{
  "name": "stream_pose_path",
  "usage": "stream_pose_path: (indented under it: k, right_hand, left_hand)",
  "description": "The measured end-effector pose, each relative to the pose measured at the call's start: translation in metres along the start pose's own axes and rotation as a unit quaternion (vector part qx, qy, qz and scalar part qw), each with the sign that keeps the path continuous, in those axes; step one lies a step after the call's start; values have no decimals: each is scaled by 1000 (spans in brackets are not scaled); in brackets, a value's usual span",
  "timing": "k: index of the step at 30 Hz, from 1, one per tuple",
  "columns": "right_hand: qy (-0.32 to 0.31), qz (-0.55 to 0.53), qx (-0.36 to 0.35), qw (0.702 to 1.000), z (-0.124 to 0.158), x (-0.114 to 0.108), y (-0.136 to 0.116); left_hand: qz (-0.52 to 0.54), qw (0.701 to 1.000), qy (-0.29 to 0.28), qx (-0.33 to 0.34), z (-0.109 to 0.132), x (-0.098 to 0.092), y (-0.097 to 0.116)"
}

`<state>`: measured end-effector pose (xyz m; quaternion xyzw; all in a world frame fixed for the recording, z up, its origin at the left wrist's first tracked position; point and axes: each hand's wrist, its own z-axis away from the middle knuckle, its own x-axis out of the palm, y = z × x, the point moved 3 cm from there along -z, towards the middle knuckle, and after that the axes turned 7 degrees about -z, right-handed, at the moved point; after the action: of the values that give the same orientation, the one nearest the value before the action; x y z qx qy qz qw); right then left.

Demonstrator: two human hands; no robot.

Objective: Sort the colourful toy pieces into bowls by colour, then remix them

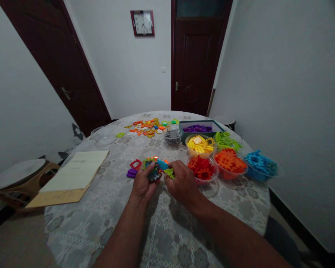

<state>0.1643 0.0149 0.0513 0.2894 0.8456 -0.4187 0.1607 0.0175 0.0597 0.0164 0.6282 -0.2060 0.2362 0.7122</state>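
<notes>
A small model of interlocking plastic pieces (155, 166), blue, green, orange and red, rests on the round table (120, 208) in front of me. My left hand (143, 184) is closed around its left and lower side. My right hand (181, 182) is closed on its right side, fingers pinching a yellow-green piece (169, 172). A red ring piece (135, 164) and a purple piece (131, 173) lie just left of the model.
Clear bowls hold red (202, 168), orange (230, 162), yellow (200, 144) and blue (260, 163) pieces at right. A green tray (201, 128) holds purple pieces. Loose pieces (149, 127) lie at the back. A booklet (72, 176) lies at left, beside a stool (19, 180).
</notes>
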Motion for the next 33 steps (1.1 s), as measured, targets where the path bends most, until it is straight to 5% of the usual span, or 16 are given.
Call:
stream_pose_path:
  k: [9, 17, 23, 26, 33]
  right_hand:
    - [5, -83, 134, 988, -21, -85, 3]
    - [69, 13, 213, 974, 5, -162, 64]
    - [195, 117, 282, 932, 32, -262, 119]
    - [193, 180, 296, 918, 39, -303, 141]
    - [106, 204, 324, 918, 41, -319, 179]
  left_hand:
    - [-24, 999, -12, -39, -2, -16, 5]
    - [-39, 997, -27, -52, -9, -16, -7]
    - [-40, 996, -1, -75, -7, -7, -4]
    - [-46, 996, -2, -71, -7, -5, -4]
    - [-60, 996, -4, -63, -13, -13, -9]
